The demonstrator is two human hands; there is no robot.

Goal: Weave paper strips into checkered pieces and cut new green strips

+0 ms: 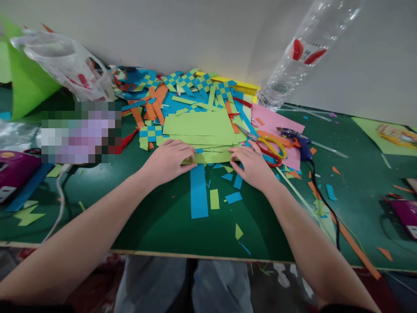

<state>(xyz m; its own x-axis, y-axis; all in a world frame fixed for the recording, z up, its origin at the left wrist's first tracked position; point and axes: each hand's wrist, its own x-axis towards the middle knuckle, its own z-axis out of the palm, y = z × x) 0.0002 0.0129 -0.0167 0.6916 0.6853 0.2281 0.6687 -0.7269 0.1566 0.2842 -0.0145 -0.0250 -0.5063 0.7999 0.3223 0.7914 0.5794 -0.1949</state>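
Note:
A light-green paper sheet with slits [213, 156] lies in front of me, with a bit of blue showing near its left end. My left hand [174, 161] is closed on the sheet's left end, thumb below and fingers above. At the other end, my right hand [250, 166] pinches the paper between thumb and fingers. Below the sheet a blue paper strip [199, 195] hangs down toward me; whether it joins the sheet is hidden. Behind are more plain green sheets [197, 124]. Scissors with yellow and red handles [270, 148] lie just beyond my right hand.
Woven blue-green paper pieces [187, 80] pile against the wall. A clear plastic bottle [293, 65] leans at back right. A blue glue gun [303, 147] with a black cord lies right. A plastic bag [70, 65] and a white cable [61, 191] are left. Paper scraps [233, 198] lie near the front.

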